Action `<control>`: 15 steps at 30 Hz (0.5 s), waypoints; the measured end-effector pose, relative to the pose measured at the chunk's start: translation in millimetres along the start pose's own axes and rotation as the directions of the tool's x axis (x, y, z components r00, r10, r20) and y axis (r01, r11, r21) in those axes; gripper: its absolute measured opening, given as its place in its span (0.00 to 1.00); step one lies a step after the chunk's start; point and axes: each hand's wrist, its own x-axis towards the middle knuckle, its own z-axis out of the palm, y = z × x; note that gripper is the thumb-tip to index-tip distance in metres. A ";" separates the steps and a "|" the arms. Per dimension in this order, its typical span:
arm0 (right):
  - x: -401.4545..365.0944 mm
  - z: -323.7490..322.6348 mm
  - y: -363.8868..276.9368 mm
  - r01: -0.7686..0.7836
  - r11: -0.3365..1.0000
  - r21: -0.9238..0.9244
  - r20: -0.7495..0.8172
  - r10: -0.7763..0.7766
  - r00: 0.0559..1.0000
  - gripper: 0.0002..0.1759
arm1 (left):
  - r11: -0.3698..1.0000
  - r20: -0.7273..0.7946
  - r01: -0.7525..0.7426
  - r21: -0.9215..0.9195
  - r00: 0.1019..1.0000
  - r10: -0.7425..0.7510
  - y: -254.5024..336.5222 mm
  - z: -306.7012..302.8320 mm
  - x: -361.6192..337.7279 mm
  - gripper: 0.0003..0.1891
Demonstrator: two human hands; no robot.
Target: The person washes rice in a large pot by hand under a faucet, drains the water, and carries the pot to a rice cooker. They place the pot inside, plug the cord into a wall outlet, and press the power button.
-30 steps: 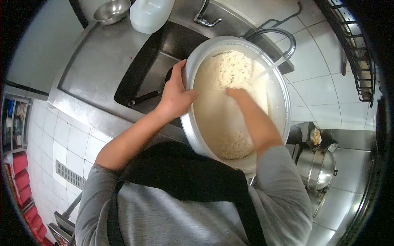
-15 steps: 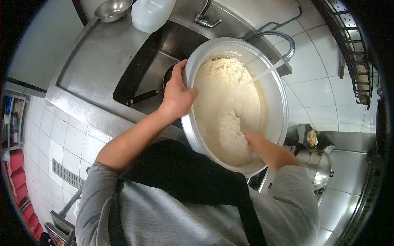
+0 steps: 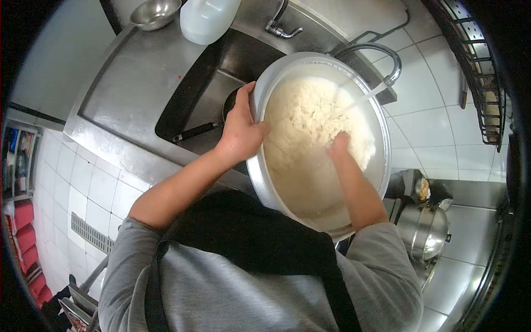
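Note:
A big silver pot (image 3: 385, 160) tilts over the edge of the sink, holding pale rice (image 3: 304, 110) in cloudy water (image 3: 304, 188). My left hand (image 3: 241, 127) grips its left rim, thumb over the edge and fingers along the outside. Inside the pot, my right hand (image 3: 339, 143) is down in the wet rice; its fingers are mostly hidden there. From the curved faucet (image 3: 394, 66), a stream of water (image 3: 362, 99) runs into the pot just beyond my right hand.
Behind the pot lies the sink basin (image 3: 191, 105) with a black-handled pan (image 3: 198, 131) in it. A metal bowl (image 3: 155, 14) and a white plastic jug (image 3: 207, 19) stand at the back of the steel counter (image 3: 127, 83). A lidded steel pot (image 3: 423, 231) is at right.
My right hand has moved from the near side of the pot toward its far side, pushing the rice that way. Cloudy water now shows at the near side. My left hand keeps its hold.

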 end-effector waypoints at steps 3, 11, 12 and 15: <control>38.2 -26.2 15.7 0.034 0.999 0.041 -0.051 -0.032 0.998 0.15 | 0.997 -0.029 -0.057 0.058 0.998 0.059 -4.3 1.4 1.1 0.38; 42.4 -141.2 -60.7 0.151 0.921 0.360 -0.045 -0.145 0.988 0.16 | 0.998 -0.009 -0.041 0.055 0.999 0.042 -0.4 1.6 1.5 0.38; 38.3 -131.9 -68.7 0.221 0.942 0.252 -0.039 -0.219 0.975 0.20 | 0.997 -0.010 -0.057 0.043 0.998 0.058 -2.6 1.8 1.8 0.39; -31.4 -129.2 -61.3 0.420 0.841 0.341 -0.178 -0.381 0.908 0.35 | 0.998 0.011 -0.063 -0.018 0.998 0.064 -5.1 0.6 2.5 0.39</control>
